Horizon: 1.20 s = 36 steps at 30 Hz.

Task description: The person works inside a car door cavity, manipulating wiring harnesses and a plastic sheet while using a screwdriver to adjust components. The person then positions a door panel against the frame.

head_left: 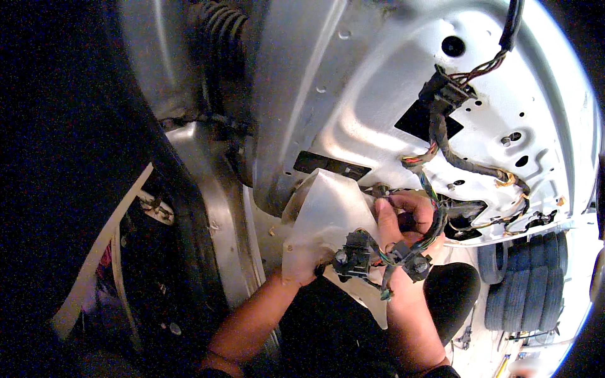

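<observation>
Our right hand (403, 217) grips one taped black wiring bundle (435, 223) with two black plastic connectors (384, 255); at nine o'clock, left hand (302, 268) pinches one translucent plastic sheet (324, 211).

1. My right hand (403, 220) sits against the lower edge of the white door panel (378, 94), hemmed in by the wire harness (466, 165) looping around it.
2. Below the panel, connectors (356, 257) and a translucent plastic sheet (324, 211) crowd my left hand (302, 268).
3. Left of the panel, the ribbed rubber boot (217, 31) and door frame (217, 214) block passage.
4. The panel's upper left face lies bare.
5. Right below it, stacked tyres (529, 283) stand.
</observation>
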### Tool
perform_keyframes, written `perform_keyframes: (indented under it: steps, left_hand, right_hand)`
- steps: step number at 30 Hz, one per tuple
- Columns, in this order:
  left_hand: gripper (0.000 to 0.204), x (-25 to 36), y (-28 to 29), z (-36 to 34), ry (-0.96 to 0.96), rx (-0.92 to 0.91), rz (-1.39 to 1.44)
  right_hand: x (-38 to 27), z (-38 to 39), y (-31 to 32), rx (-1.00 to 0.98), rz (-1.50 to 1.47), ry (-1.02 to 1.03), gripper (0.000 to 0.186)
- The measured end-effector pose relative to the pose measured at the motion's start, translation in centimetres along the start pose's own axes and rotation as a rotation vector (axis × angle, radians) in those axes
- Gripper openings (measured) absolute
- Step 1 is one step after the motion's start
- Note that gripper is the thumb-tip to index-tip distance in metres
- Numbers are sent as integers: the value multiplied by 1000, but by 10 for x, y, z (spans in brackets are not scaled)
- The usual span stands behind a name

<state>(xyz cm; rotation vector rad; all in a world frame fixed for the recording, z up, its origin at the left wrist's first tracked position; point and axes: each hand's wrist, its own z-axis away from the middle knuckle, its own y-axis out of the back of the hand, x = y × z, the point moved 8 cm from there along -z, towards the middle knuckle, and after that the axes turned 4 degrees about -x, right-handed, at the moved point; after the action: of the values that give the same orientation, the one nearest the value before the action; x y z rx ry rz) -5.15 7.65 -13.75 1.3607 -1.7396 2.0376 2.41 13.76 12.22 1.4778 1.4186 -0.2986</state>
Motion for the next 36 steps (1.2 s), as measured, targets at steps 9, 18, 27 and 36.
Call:
perform_keyframes:
  steps: [9, 18, 27, 36]
  left_hand:
    - [35, 12, -13, 2, 76, 40, 217]
    - [48, 32, -19, 9, -78, -3, -371]
    - [30, -46, 54, 10, 39, 223, -288]
    - [35, -25, 21, 11, 194, 256, 49]
  right_hand:
    - [-15, 2, 2, 14, 125, 44, 18]
    - [-17, -1, 9, -18, 201, 32, 21]
    - [-24, 4, -4, -9, 64, -14, 19]
    - [-24, 4, -4, 25, 89, 5, 17]
